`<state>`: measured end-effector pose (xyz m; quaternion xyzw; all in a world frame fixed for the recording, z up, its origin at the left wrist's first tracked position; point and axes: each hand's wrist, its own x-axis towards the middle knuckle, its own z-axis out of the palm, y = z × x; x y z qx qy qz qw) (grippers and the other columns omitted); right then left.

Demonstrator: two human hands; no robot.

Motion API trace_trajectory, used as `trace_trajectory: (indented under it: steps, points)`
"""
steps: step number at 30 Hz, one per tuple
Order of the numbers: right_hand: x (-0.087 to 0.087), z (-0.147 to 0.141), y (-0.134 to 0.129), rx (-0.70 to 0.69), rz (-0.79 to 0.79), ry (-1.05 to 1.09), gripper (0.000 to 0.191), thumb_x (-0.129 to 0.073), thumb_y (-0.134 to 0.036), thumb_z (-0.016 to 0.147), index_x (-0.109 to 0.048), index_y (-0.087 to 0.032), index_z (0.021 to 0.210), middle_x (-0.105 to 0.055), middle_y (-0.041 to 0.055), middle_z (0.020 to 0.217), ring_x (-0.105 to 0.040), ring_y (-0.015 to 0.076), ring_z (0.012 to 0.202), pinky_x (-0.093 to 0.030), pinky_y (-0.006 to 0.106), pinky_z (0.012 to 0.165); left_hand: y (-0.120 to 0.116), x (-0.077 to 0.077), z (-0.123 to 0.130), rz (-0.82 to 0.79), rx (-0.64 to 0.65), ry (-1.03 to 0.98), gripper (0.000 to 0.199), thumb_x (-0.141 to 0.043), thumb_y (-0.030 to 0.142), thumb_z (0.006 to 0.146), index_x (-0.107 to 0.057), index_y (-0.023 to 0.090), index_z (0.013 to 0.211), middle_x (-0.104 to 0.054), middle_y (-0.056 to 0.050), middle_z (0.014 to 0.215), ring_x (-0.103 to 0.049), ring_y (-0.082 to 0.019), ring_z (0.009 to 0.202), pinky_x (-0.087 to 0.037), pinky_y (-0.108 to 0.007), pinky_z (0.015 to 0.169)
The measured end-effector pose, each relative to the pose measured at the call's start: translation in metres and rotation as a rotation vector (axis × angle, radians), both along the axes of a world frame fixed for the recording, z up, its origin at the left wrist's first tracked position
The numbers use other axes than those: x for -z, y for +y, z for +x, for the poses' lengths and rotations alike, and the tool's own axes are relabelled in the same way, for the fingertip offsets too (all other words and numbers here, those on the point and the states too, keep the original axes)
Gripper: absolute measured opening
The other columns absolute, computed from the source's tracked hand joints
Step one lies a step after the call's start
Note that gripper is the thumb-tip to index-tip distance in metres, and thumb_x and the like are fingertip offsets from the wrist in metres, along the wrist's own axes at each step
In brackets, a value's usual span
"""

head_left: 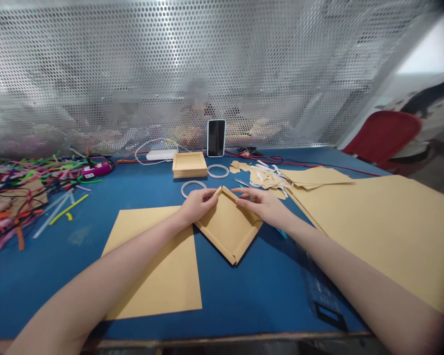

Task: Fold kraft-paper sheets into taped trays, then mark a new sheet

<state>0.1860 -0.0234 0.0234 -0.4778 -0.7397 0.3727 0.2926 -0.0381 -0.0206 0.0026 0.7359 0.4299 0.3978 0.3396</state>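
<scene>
A shallow kraft paper tray (pixel 231 224) with folded-up rims is turned cornerwise to me over the blue table. My left hand (pixel 200 203) grips its left side near the far corner, thumb inside the rim. On the opposite side my right hand (pixel 261 203) pinches the rim, with the index finger stretched toward the far corner. At the near corner the folded edges meet with a small gap. Under my left forearm lies a flat kraft paper sheet (pixel 163 286). Two rolls of white tape, a near roll (pixel 193 183) and a far roll (pixel 218 166), lie beyond my hands.
A stack of finished-looking kraft trays (pixel 190 173) stands behind, beside a propped phone (pixel 216 138). Paper scraps (pixel 266 175) and large kraft sheets (pixel 385 212) cover the right. Coloured strips (pixel 18 197) and a purple device (pixel 96 170) lie left. A clear ruler (pixel 327 308) rests near the front edge.
</scene>
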Motion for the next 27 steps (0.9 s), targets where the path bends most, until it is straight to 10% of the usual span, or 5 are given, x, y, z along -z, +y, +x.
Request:
trace_trajectory:
  steps: [11,27]
  points:
    - [-0.0031,-0.0028,-0.0015,-0.046,0.239,-0.192,0.04,-0.053,-0.036,0.087,-0.063,-0.024,0.124,-0.068,0.0068,0.115,-0.064,0.0219,0.089,-0.051,0.037,0.08,-0.0019,0.0003,-0.0006,0.082,0.001,0.096,0.036,-0.054,0.028,0.089,-0.066,0.017,0.121,-0.072,-0.002,0.106,-0.067,-0.019,0.089,-0.049,-0.023,0.077]
    - [0.0017,-0.0028,-0.0018,-0.086,0.446,-0.334,0.041,-0.046,-0.029,0.092,-0.061,-0.019,0.129,-0.064,0.0091,0.092,-0.06,0.0212,0.083,-0.051,0.034,0.076,-0.0023,0.0047,-0.001,0.093,0.003,0.105,0.04,-0.054,0.03,0.087,-0.065,0.016,0.123,-0.073,-0.004,0.1,-0.065,-0.016,0.078,-0.049,-0.023,0.071]
